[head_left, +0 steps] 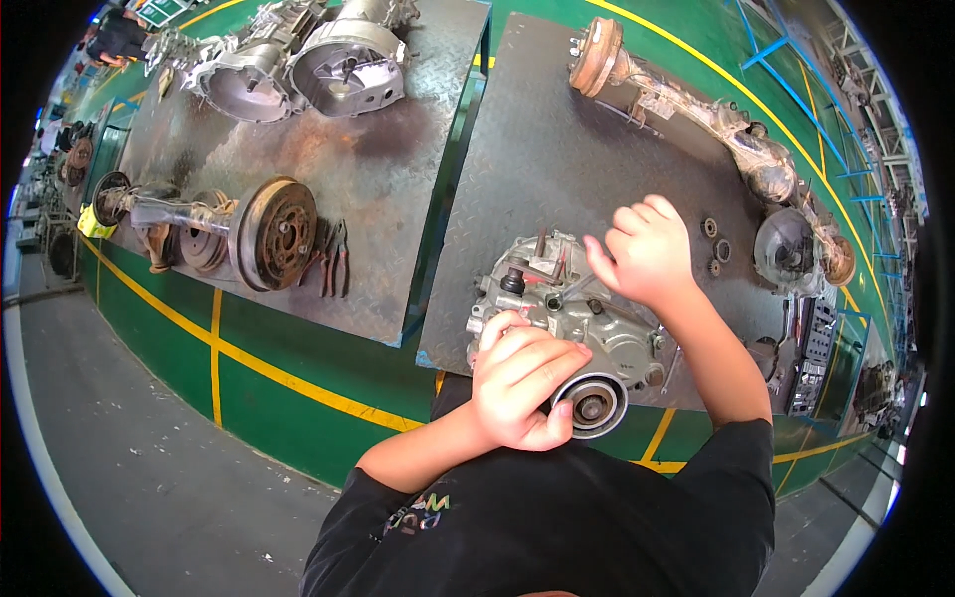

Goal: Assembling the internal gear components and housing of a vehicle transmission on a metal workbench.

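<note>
A grey metal gearbox (622,338) lies near the front edge of the bench in front of me. My left hand (527,383) is closed over its near left side, fingers wrapped on the casing beside the round opening (594,403) that faces me. Above the casing, my right hand (647,249) is raised with fingers half curled and the thumb standing apart; nothing shows between them. A spanner-like metal bar (577,289) lies across the top of the gearbox, one end running toward my right hand. Whether that hand touches it is hidden. A black knob-like part (512,281) stands on the casing.
Small gear rings (714,244) and a long rusty axle (701,119) lie on my bench. Right, a socket set (811,348) sits near spanners (781,353). The left bench (368,249) bears a drum-ended axle (274,234), pliers (338,264) and open housings (348,65).
</note>
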Available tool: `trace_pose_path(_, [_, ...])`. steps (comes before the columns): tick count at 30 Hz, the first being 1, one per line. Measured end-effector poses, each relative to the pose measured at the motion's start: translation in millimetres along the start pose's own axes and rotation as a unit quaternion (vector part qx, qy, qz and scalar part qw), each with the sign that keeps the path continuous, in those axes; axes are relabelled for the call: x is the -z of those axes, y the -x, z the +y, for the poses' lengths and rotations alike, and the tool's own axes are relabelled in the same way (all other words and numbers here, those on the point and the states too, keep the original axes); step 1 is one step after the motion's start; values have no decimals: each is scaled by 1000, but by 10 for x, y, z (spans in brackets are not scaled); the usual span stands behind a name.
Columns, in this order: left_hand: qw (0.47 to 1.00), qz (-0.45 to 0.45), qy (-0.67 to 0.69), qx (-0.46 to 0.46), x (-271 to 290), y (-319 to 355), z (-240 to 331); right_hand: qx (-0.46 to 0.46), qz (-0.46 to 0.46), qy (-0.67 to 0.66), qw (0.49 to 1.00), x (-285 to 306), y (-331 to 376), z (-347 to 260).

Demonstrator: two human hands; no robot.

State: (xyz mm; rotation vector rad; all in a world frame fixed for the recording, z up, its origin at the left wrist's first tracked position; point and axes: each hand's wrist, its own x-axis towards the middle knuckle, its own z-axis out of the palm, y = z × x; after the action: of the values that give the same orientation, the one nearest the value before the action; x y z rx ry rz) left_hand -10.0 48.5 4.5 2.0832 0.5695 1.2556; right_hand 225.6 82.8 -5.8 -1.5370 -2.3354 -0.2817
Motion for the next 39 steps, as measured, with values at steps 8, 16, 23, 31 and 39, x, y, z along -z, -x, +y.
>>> trace_pose_path(8, [1000,-7,-7,4,1,11,11,8,-67,-15,998,-364,3,69])
trace_pose_path(16, [1000,-19,-5,18,2,-4,27,259,45,-219,940,-718,-726,76])
trace_pose_path(23, [1000,-9,-9,20,3,6,35,193,150,-132,961,-248,-813,134])
trace_pose_path(31, [1000,-6,-6,6,-5,18,-1,9,37,11,999,49,-58,-86])
trace_pose_path(39, [1000,-11,-3,8,7,24,7,49,-45,-85,994,-373,-65,116])
